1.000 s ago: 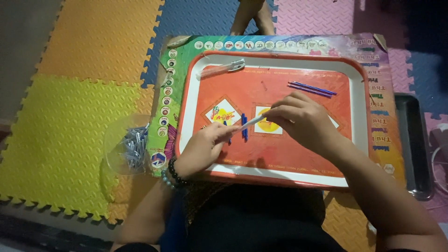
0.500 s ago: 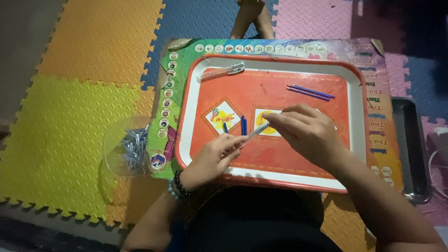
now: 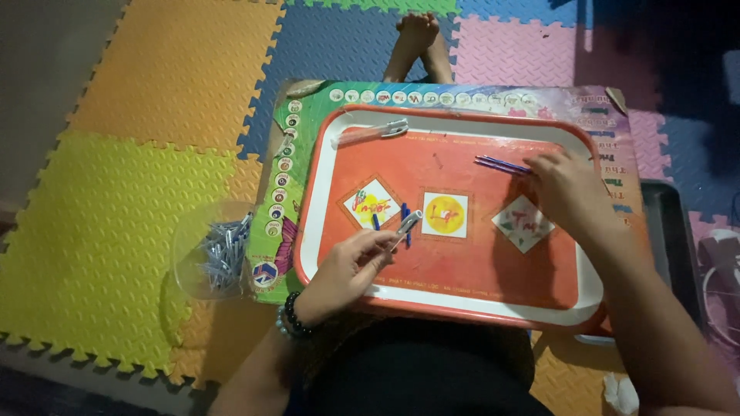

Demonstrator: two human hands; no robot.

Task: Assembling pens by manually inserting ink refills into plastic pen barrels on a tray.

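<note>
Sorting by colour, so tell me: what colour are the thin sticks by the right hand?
Blue; the sticks show clearly in the head view, beside the right hand.

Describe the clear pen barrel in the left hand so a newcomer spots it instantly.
Start at the orange tray. At its near-left edge the left hand pinches a clear pen barrel, pointing at the yellow centre picture. Unlike the loose blue caps beside it, it's transparent and held.

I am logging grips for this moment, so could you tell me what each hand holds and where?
The left hand pinches a clear pen barrel by its lower end. The right hand touches the thin blue refills; a grip cannot be told.
</note>
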